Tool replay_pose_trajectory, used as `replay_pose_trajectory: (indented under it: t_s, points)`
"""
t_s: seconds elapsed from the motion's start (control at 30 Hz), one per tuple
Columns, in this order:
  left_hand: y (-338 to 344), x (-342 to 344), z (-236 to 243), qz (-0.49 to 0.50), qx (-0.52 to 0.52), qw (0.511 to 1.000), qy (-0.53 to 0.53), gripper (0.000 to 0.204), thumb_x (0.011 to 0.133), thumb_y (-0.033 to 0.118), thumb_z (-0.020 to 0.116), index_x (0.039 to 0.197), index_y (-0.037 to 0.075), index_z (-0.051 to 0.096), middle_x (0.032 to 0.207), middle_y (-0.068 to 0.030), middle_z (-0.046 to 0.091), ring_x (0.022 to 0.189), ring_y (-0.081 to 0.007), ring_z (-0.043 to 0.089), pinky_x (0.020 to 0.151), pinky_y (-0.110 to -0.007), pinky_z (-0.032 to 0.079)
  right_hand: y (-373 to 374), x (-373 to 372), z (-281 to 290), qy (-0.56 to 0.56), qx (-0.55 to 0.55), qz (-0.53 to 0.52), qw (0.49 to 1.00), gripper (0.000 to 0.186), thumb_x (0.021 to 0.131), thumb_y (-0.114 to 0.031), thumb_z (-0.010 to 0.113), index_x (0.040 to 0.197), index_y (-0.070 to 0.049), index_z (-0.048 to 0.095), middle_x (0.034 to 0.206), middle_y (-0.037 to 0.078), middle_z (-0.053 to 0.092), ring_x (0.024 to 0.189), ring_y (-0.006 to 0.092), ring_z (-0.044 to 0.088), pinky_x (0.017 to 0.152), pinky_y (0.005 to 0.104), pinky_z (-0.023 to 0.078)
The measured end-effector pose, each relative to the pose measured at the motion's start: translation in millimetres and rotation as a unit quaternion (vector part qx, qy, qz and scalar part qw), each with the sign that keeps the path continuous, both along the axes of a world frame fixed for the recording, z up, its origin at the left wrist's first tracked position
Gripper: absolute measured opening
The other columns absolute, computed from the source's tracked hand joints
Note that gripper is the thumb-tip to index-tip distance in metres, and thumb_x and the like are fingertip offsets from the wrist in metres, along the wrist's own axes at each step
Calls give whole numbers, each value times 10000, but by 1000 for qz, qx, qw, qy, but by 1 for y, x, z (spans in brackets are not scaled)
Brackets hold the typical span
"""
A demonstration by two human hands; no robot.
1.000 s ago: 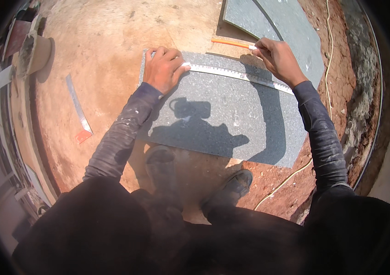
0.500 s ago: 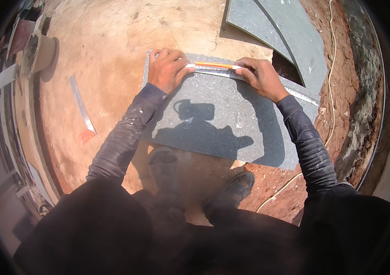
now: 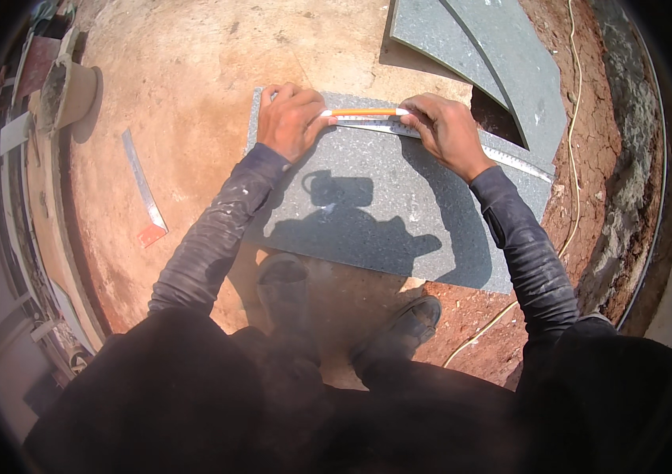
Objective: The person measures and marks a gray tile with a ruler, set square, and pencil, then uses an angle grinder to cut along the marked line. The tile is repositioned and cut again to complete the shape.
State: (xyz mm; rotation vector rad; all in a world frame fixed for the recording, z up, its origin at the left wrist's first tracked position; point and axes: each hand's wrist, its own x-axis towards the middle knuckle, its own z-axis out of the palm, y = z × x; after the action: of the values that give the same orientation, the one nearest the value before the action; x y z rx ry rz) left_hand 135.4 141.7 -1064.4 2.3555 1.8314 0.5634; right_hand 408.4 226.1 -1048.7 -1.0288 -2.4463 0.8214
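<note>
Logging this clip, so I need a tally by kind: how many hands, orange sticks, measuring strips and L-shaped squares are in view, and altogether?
Left hand, right hand: 2
Orange stick: 1
Measuring strip: 1
L-shaped square: 1
Total: 5

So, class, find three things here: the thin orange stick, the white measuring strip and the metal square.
Thin orange stick (image 3: 364, 112): head view, middle of its shaft.
White measuring strip (image 3: 519, 164): head view, uncovered stretch near its right end.
Metal square (image 3: 143, 180): head view, middle of its long blade.
</note>
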Motion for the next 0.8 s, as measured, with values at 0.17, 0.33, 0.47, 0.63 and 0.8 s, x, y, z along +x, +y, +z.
replay_pose_trajectory:
  t_s: [0.17, 0.33, 0.47, 0.63, 0.8]
  points:
    - [-2, 0, -2, -6, 8, 1000, -8, 211, 835, 287, 750, 912, 90, 742, 942, 9, 695, 913, -202, 570, 922, -386, 370, -3, -3, -9, -4, -72, 3, 997, 259, 920, -257, 650, 959, -9, 714, 766, 182, 659, 668, 331, 619, 628, 407, 469]
    - [3, -2, 1, -18, 8, 1000, 9, 199, 847, 289, 738, 928, 107, 737, 943, 13, 698, 909, -196, 576, 923, -386, 369, 9, -7, -5, -70, -217, 13, 974, 315, 932, -290, 628, 918, 15, 702, 678, 156, 609, 594, 260, 570, 609, 387, 450]
    - [7, 1, 4, -8, 15, 999, -48, 171, 861, 290, 721, 930, 134, 735, 903, 22, 691, 895, -191, 575, 933, -400, 360, 12, -16, -7, -11, -240, 8, 971, 368, 980, -350, 614, 895, -1, 693, 653, 39, 582, 610, 130, 530, 556, 317, 414]
    - [4, -1, -1, -18, 25, 998, -46, 140, 873, 282, 708, 917, 152, 733, 863, 38, 685, 870, -187, 571, 962, -421, 343, 28, -16, 4, -32, -416, 46, 907, 368, 997, -365, 592, 893, -33, 711, 629, 2, 564, 601, 92, 515, 555, 260, 409]
    - [12, -10, 0, -43, 4, 997, -68, 147, 880, 265, 704, 922, 129, 740, 868, 10, 702, 867, -196, 592, 950, -400, 360, 30, -17, 18, -144, -210, 108, 961, 302, 985, -286, 589, 933, -14, 711, 715, 70, 643, 620, 172, 563, 606, 306, 464]
